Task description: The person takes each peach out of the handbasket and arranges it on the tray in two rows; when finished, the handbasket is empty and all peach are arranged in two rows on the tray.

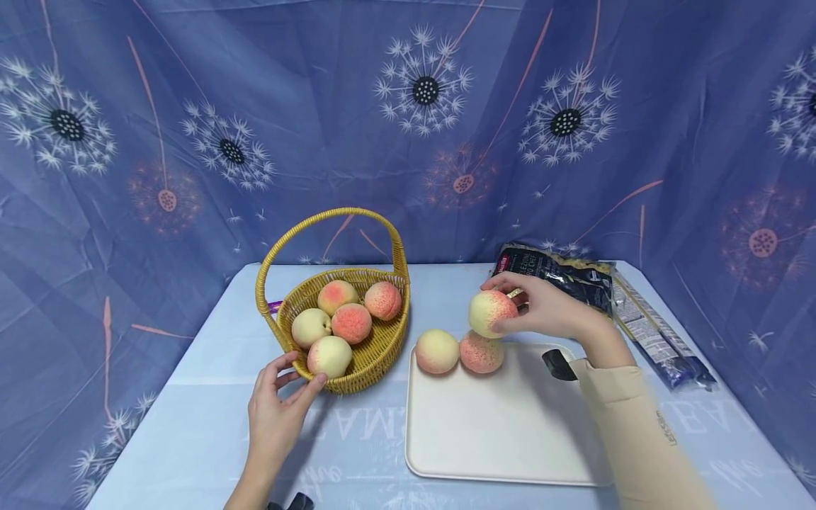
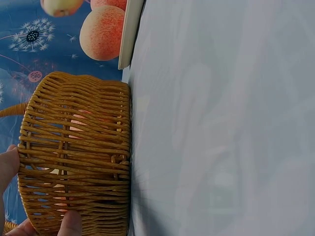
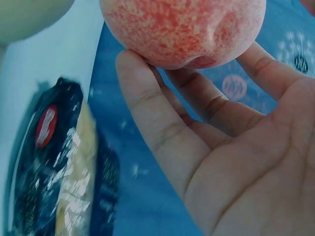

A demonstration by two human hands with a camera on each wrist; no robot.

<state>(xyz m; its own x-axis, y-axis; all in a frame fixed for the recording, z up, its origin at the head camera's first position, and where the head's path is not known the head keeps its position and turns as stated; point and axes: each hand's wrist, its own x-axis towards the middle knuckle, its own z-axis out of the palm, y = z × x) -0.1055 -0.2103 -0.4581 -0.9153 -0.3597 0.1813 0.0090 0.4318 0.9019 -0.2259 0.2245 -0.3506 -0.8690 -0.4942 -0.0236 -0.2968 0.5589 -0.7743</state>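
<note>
In the head view, my right hand (image 1: 545,306) holds a yellow-and-red peach (image 1: 488,312) above the back edge of a white tray (image 1: 503,432). The right wrist view shows that peach (image 3: 187,29) between thumb and fingers. Two more peaches, one pale (image 1: 437,351) and one pinker (image 1: 482,353), sit side by side at the tray's back left. My left hand (image 1: 280,404) grips the front left rim of a wicker basket (image 1: 376,365), which holds several peaches (image 1: 351,324). In the left wrist view, fingertips (image 2: 70,225) press on the basket's outer weave (image 2: 78,147).
A dark, glossy food packet (image 1: 554,276) lies at the table's back right, with a long printed packet (image 1: 656,329) beside it. The basket's tall arched handle (image 1: 344,212) rises over it. A blue dandelion-print cloth (image 1: 357,106) hangs behind the table.
</note>
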